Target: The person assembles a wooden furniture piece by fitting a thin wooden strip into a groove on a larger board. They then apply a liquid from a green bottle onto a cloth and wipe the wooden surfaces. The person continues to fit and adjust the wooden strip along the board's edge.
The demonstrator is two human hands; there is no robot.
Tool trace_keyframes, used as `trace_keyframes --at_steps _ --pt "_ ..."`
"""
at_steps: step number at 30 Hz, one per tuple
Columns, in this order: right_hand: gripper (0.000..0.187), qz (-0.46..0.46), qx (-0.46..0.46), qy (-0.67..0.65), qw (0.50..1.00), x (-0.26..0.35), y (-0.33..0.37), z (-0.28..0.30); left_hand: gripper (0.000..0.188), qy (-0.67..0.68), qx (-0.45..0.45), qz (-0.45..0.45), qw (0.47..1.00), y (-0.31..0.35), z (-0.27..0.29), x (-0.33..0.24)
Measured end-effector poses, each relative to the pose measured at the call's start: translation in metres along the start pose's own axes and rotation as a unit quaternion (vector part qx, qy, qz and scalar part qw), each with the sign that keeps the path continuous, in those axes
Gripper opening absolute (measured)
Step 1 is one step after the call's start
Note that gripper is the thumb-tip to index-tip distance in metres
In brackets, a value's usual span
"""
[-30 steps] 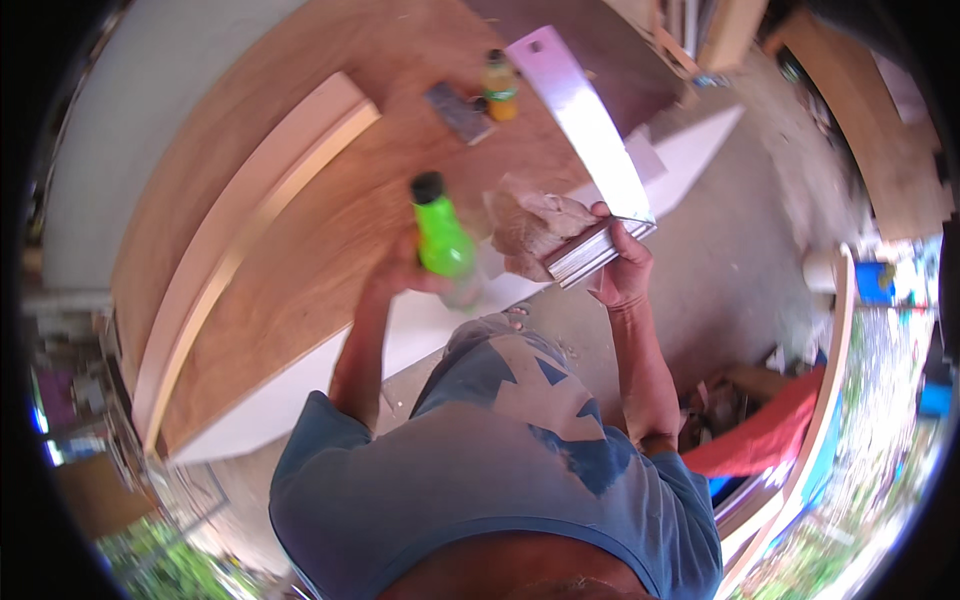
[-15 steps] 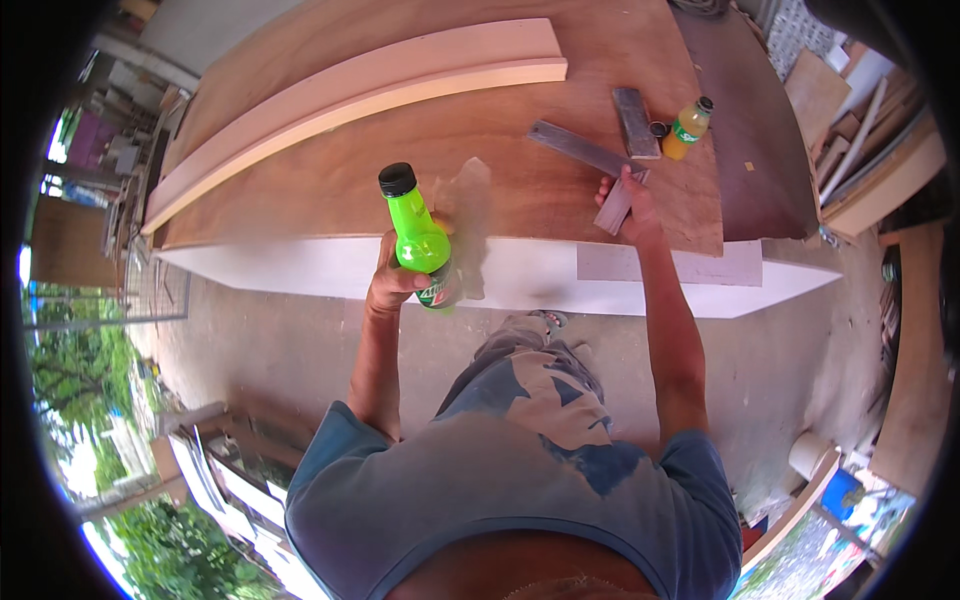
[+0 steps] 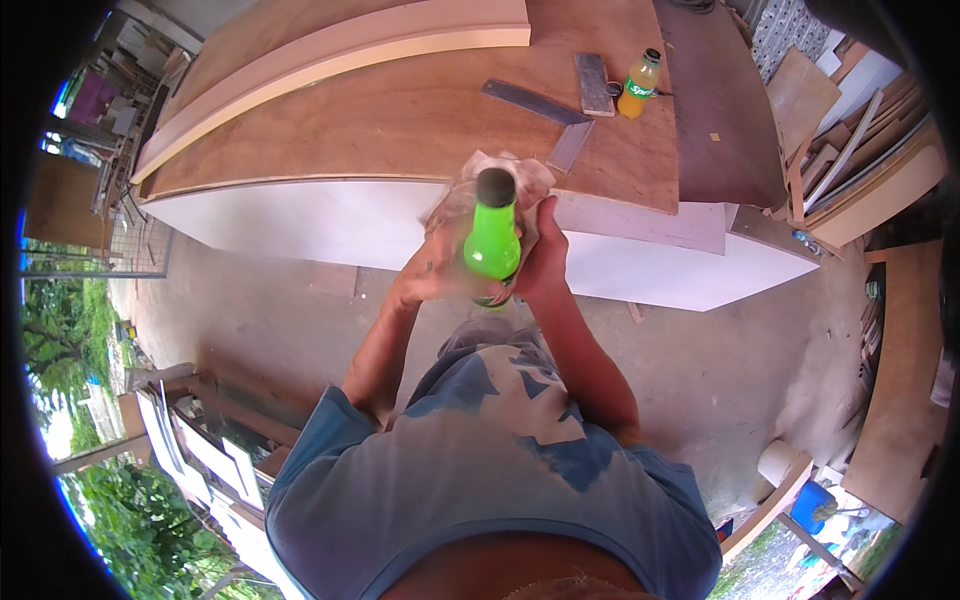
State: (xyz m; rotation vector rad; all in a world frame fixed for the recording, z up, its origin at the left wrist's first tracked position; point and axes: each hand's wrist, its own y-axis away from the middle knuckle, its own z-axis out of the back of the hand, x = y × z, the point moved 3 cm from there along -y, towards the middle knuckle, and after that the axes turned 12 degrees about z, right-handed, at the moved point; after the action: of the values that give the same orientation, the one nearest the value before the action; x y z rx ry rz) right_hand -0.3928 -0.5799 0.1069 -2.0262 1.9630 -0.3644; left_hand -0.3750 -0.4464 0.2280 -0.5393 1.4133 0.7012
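Observation:
I hold a bright green bottle (image 3: 491,240) with a black cap upright in front of my chest, just short of the workbench edge. My left hand (image 3: 432,272) grips its left side and lower body. My right hand (image 3: 541,258) wraps the right side. A crumpled clear plastic bag (image 3: 455,195) is bunched behind the bottle, between my hands. The bottle's base is hidden by my fingers.
A wide plywood workbench (image 3: 380,120) lies ahead with a long pale board (image 3: 330,60) on it. A metal square (image 3: 535,102), a flat grey block (image 3: 595,84) and an orange bottle (image 3: 638,86) sit at the far right. Stacked boards (image 3: 850,150) stand on the right. A blue bucket (image 3: 812,505) is on the concrete floor.
My right hand came back from the metal square on the bench and now closes on the green bottle beside my left hand. The bottle sits more central and closer.

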Motion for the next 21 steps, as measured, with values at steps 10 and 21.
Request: trace_keyframes --at_steps 10,21 --pt "0.071 0.091 -0.225 0.194 0.951 0.049 0.037 -0.072 0.067 0.093 -0.068 0.083 0.990 0.093 0.001 0.025" --pt "0.083 -0.053 0.155 0.737 0.656 -0.111 0.037 -0.136 0.088 0.271 -0.057 0.066 0.959 0.180 0.014 0.035"
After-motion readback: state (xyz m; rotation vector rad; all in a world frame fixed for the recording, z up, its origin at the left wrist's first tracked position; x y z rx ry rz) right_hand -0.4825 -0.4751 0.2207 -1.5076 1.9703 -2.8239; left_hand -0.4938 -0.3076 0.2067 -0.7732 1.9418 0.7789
